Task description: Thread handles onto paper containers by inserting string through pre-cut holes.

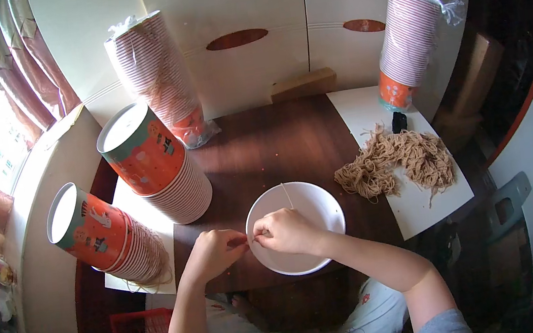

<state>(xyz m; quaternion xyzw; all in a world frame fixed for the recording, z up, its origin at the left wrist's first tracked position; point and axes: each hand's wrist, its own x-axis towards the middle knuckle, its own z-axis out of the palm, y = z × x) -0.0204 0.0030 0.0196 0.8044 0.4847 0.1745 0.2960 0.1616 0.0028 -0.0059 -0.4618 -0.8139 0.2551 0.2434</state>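
Note:
My left hand (pixel 219 251) is at the left edge of a white round tub (pixel 337 241), its thumb and finger pinched together on something too small to make out. Just beside it, over the tub's opening, my right hand (pixel 286 230) is closed in a pinch. A thin pale string (pixel 288 196) sticks up past its knuckles toward the tub's far rim. The fingertips of the two hands almost meet. The tub stands on the dark brown table (pixel 264 143), partly hidden by my right hand and wrist.
On the left stand two stacks of upturned orange-and-green paper buckets (pixel 145 151) (pixel 98 234). Plastic-wrapped stacks stand at the back left (pixel 155 73) and back right (pixel 406 43). A heap of tan string (pixel 399 160) lies on a white board (pixel 419 214) at the right, near a small black object (pixel 399 122).

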